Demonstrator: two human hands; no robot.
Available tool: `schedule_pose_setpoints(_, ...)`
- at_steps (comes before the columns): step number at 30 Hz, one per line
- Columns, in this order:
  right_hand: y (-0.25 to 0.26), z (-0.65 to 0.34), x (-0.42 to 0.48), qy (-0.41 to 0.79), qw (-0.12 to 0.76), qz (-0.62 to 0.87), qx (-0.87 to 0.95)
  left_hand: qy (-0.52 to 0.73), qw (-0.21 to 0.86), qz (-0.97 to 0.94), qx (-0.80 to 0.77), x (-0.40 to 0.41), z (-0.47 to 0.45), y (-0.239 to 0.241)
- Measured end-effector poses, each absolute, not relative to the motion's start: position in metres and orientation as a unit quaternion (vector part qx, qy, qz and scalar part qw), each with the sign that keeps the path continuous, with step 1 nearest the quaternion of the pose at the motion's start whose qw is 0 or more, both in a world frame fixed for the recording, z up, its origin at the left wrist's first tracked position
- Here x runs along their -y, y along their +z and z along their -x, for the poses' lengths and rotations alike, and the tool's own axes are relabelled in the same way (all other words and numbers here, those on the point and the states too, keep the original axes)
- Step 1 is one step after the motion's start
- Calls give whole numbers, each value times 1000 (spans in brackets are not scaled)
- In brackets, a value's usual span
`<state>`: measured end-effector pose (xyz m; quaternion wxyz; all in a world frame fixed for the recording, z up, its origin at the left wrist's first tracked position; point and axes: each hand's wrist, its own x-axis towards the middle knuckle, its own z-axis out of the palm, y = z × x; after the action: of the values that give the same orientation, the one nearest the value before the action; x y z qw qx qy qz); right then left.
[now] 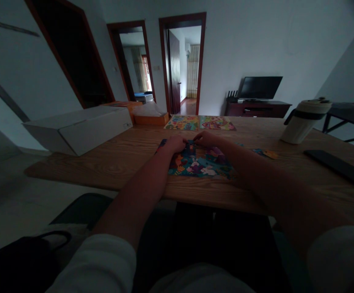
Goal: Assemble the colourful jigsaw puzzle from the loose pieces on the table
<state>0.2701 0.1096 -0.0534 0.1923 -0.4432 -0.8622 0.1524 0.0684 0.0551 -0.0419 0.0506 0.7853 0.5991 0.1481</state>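
A colourful jigsaw puzzle (198,167) with cartoon animals lies on the wooden table (109,158) in front of me. My left hand (175,144) rests curled at the puzzle's far left edge, fingers pressed down on it. My right hand (206,139) sits just beside it at the far edge, fingers closed in a pinch on a small piece I cannot make out clearly. The two hands almost touch. A loose puzzle piece (270,154) lies on the table to the right.
Two more picture boards (199,122) lie at the table's far edge. A white box (82,129) and an orange tissue box (151,118) stand at the left, a white jug (304,120) and a dark phone (338,167) at the right. A black bag (18,260) sits on the floor.
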Motion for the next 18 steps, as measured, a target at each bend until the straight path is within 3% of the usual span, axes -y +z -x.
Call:
schedule_pose_setpoints(13,-49,-265,-94,49,112,460,879,19,-32,-796,-604,-27,-81,-22)
schedule_pose_setpoints(18,-52,-268,-90,61,123,449,883,6,15,-848,-530,-23,-90,-24)
